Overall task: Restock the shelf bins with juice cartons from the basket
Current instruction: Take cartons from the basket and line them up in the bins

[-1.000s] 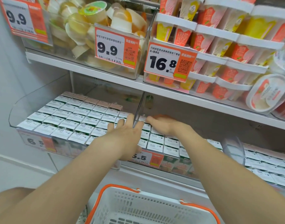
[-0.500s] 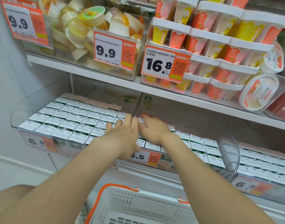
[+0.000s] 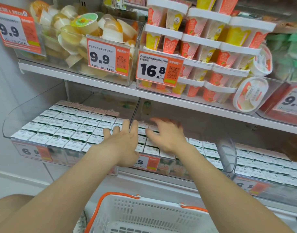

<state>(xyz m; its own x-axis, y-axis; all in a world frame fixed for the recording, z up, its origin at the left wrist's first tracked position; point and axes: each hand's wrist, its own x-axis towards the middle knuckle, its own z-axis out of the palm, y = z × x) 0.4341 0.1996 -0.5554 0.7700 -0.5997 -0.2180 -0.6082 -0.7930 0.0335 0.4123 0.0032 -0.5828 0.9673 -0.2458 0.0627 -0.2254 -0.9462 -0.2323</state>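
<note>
Rows of white-topped juice cartons (image 3: 65,126) fill a clear shelf bin (image 3: 8,126) on the lower shelf at left. More cartons (image 3: 210,147) lie in the middle bin. My left hand (image 3: 122,143) lies flat, fingers straight, over the cartons beside the clear divider (image 3: 135,110) between the two bins. My right hand (image 3: 166,133) hovers with spread fingers over the middle bin's cartons, slightly blurred; it holds nothing. The white basket (image 3: 144,214) with orange handles sits below my arms at the bottom.
A third bin of cartons (image 3: 268,167) stands at the right. The upper shelf (image 3: 110,88) carries bins of jelly cups (image 3: 80,27) and boxed pudding cups (image 3: 208,52) with orange price tags (image 3: 158,68). A white wall closes the left side.
Both hands stayed on the cartons by the divider. My right hand drew in from the back of the middle bin, then spread its fingers and shifted slightly right.
</note>
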